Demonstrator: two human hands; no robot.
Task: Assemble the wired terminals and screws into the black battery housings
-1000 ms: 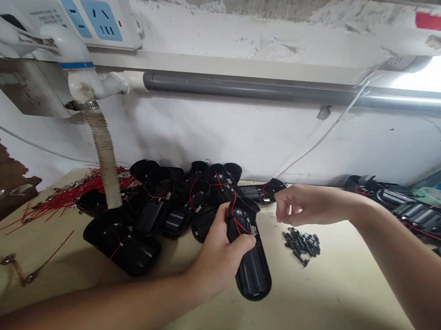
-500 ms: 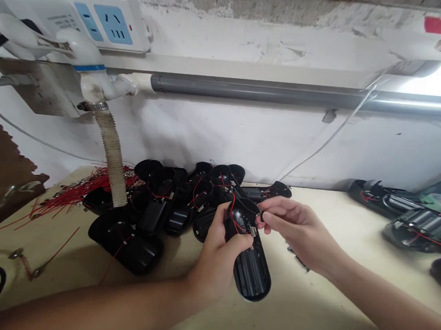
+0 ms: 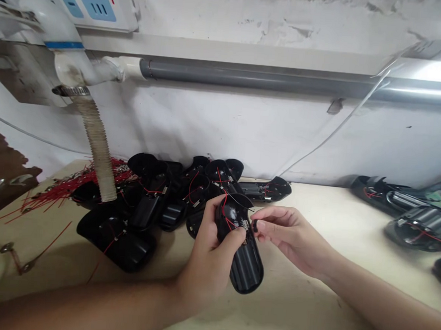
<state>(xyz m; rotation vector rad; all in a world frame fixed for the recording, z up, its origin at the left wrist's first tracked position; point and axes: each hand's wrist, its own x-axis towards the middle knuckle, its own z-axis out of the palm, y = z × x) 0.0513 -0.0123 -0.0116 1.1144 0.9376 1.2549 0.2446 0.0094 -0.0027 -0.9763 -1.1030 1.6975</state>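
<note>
My left hand is wrapped around a black oval plastic housing with red wires inside, holding it a little above the beige table. My right hand is pinched on a small black part and holds it right against the housing's edge, beside my left thumb. Just behind both hands lies a pile of the same black housings with red wires.
A ribbed hose hangs from a white pipe fitting down into the pile. Loose red wires lie at the far left. More black housings sit at the right edge. A grey pipe and a power strip run along the wall.
My right hand came from the small pile of black parts to the housing with one part pinched in it. The view shifted, and my hand now hides those parts.
</note>
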